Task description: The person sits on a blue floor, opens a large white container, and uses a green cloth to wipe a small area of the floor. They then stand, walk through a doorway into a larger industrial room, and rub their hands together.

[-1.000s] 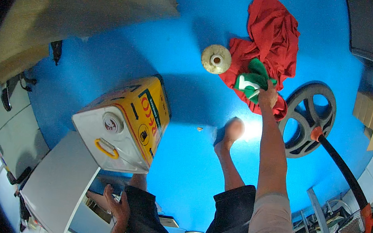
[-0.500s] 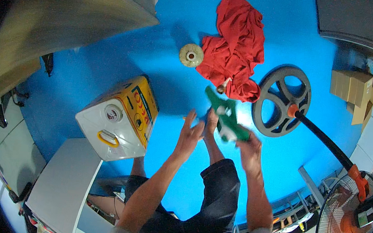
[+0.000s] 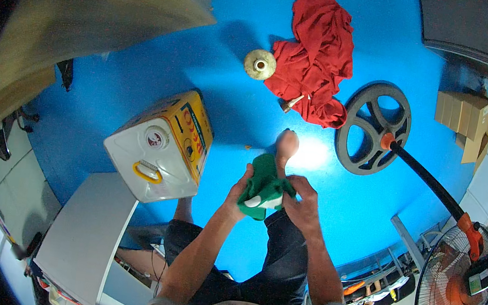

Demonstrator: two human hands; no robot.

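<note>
A floppy green fabric piece with white patches hangs between my two hands, above my right knee. My left hand grips its left side, mostly with the fingers behind it. At the right edge, my right hand pinches a bunched fold between thumb and fingers. What kind of article the fabric is cannot be made out. Beyond my hands a small brush lies at the near edge of a crumpled red cloth. Against the cloth's left side stands a round, pale container with a narrow neck.
To the left stands a white-topped, yellow-sided metal can with a yellow handle. A fan with its black pole and round base lies right. Cardboard boxes sit at the far right. My bare foot rests on the blue floor.
The green piece has come nearer to me and to the left. My left hand, free before, now holds it, and my right hand has shifted to its right edge.
</note>
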